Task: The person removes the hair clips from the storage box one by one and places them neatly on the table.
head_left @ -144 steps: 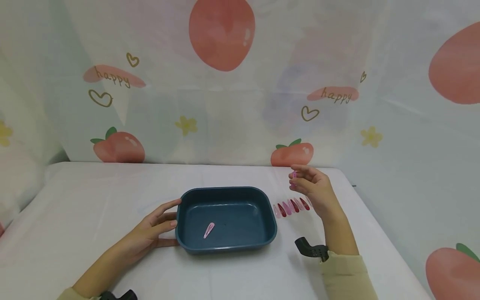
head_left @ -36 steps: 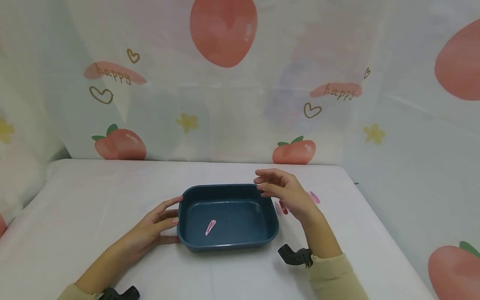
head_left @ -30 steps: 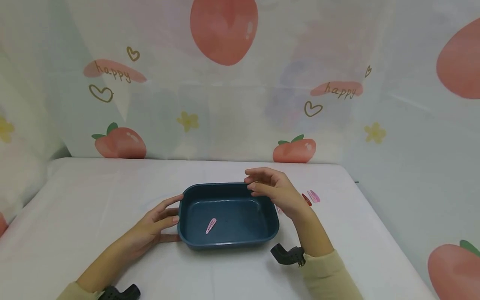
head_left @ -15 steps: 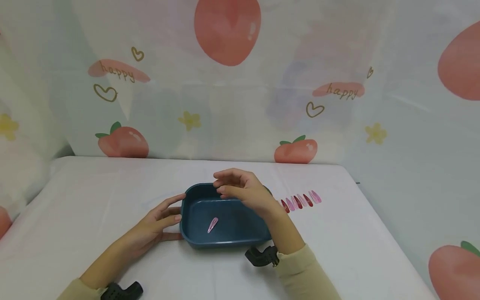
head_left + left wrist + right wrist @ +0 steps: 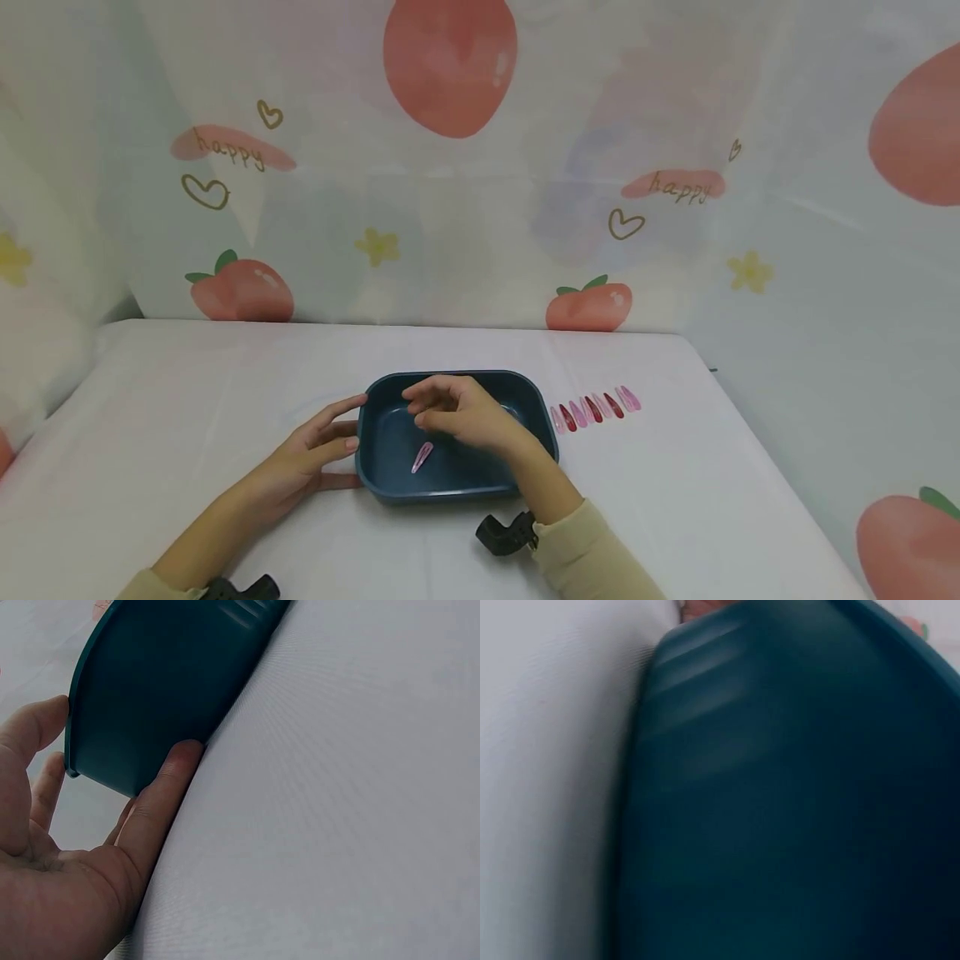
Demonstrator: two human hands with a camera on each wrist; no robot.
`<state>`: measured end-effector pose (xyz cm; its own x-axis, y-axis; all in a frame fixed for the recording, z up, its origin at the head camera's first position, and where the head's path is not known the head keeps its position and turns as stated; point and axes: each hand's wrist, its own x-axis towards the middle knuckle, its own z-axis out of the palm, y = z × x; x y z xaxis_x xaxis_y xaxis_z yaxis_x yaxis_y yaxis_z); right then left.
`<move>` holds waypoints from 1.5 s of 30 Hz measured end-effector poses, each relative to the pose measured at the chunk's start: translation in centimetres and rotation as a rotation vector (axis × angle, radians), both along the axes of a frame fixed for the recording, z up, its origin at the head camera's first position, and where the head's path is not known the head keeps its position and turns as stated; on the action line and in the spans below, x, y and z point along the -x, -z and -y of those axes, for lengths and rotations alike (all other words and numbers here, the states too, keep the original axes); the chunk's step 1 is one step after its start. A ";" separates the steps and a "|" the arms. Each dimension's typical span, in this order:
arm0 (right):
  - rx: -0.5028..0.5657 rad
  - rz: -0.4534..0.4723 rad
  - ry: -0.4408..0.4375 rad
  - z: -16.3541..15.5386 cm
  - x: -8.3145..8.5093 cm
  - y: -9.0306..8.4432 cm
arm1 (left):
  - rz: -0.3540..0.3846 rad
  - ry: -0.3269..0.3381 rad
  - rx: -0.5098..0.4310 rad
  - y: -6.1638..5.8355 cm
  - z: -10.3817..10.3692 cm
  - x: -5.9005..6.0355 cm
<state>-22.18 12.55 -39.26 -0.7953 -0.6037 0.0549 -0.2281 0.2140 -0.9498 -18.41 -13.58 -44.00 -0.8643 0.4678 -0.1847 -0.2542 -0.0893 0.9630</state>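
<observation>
A dark teal rectangular tray [image 5: 457,497] stands on the table. One pink snap hair clip [image 5: 422,457] lies inside it, on the left part of its floor. My left hand [image 5: 303,458] rests against the tray's left end, its extended fingertips touching the rim and outer wall; the left wrist view shows these fingers [image 5: 169,787] on the wall. Over the tray's middle is my right hand [image 5: 468,412], fingers loosely bent, with nothing visible in them. Right of the tray, several pink and red hair clips [image 5: 593,408] lie side by side in a slanting row.
White cloth covers the table [image 5: 712,492]. A printed curtain [image 5: 480,217] with peaches and lettering hangs behind its back edge. Black wrist cameras [image 5: 504,534] stick out from both wrists. The right wrist view is filled mostly by the tray's blurred outer wall.
Earlier, my right hand pinched a pink clip above the row; a pink clip now lies at the row's right end. The emptied hand has moved left and down over the tray. Left hand unchanged.
</observation>
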 end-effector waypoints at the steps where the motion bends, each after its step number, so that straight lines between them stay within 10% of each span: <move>1: -0.029 -0.026 -0.012 0.1 -0.1 0.1 | 0.000 0.002 -0.002 0.0 0.0 0.0; 16: -0.462 -0.261 -0.086 1.1 -1.1 0.6 | 0.005 0.013 -0.006 -0.1 0.2 -0.1; 45: -0.534 -0.330 -0.181 0.8 -1.1 0.7 | 0.002 0.010 -0.018 -0.2 0.1 -0.2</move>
<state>-21.04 11.76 -39.92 -0.6713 -0.7383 -0.0652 -0.5665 0.5678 -0.5973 -18.25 -13.71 -43.83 -0.8591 0.4797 -0.1783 -0.2574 -0.1040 0.9607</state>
